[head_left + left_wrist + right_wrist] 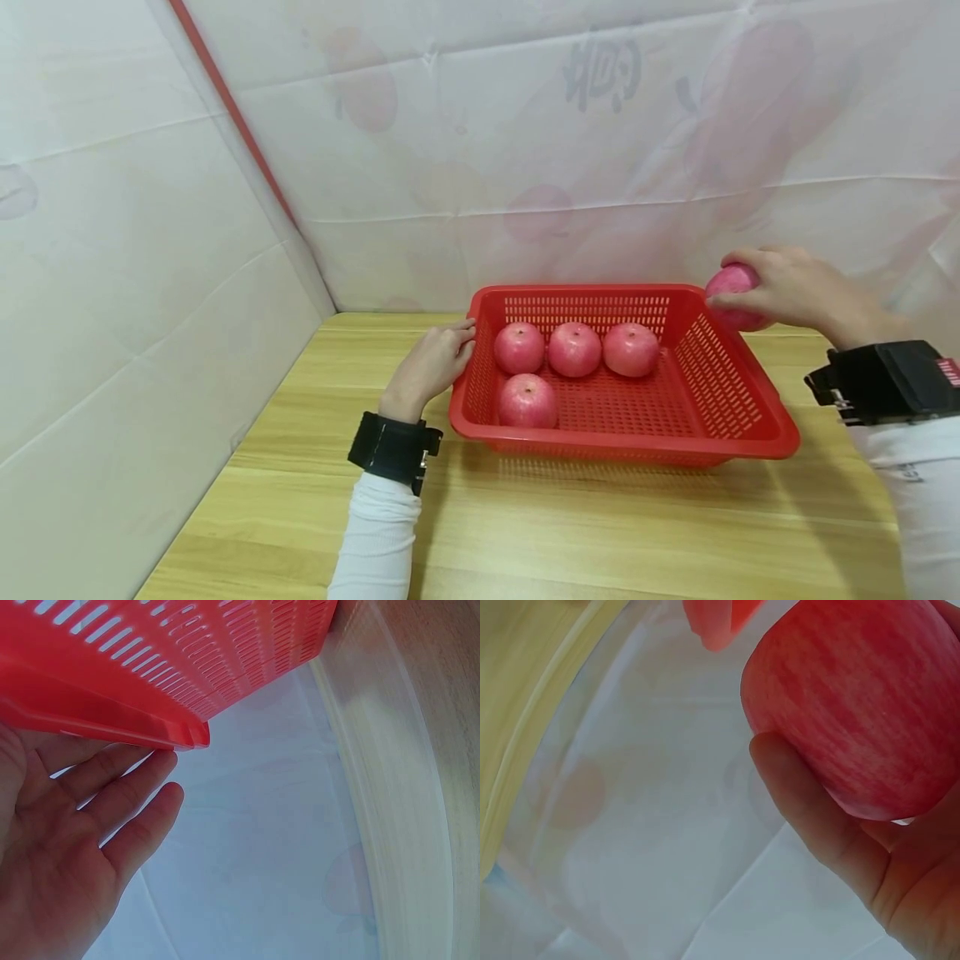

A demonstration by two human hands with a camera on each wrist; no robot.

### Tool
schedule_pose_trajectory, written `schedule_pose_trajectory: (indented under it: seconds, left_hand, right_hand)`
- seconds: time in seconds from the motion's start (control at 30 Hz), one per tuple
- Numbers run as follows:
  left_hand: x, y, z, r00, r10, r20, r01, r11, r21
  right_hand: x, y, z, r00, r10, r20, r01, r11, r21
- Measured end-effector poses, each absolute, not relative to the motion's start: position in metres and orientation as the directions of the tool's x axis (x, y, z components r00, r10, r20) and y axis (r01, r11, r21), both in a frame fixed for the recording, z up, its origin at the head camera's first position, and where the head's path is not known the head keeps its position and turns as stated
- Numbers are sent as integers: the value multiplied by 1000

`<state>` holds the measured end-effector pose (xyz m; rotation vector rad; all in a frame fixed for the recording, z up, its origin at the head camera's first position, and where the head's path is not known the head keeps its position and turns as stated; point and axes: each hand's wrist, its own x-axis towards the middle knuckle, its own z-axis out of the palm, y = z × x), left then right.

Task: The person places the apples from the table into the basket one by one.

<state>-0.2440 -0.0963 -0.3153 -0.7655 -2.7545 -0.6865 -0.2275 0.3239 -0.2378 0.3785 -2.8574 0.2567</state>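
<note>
A red plastic basket [615, 446] with slotted walls stands on the wooden table, and several pink-red apples [574, 350] sit inside it, mostly toward its left side. My left hand [435, 367] is at the basket's left rim. In the left wrist view its fingers [139, 825] are fairly straight, with tips right at the rim's edge; the thumb is hidden. Above the basket's back right corner, my right hand [798, 287] grips another apple [735, 283]. The right wrist view shows this apple [862, 705] large, with the thumb [810, 802] along its side.
Behind the basket rises a pale cloth wall [465, 150] with faint fruit prints, and a similar one [135, 275] lines the left side. The wooden table [300, 500] extends in front of and to the left of the basket. Black straps [393, 450] circle both wrists.
</note>
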Motion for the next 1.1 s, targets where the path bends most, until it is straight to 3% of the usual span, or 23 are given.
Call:
schedule_pose_trajectory:
  seconds: [1.1]
  left_hand:
    - [-245,-98,-314,-840,446,309,538,758,368]
  right_hand:
    - [-229,290,-236,-924,-307,227,-349,921,-175]
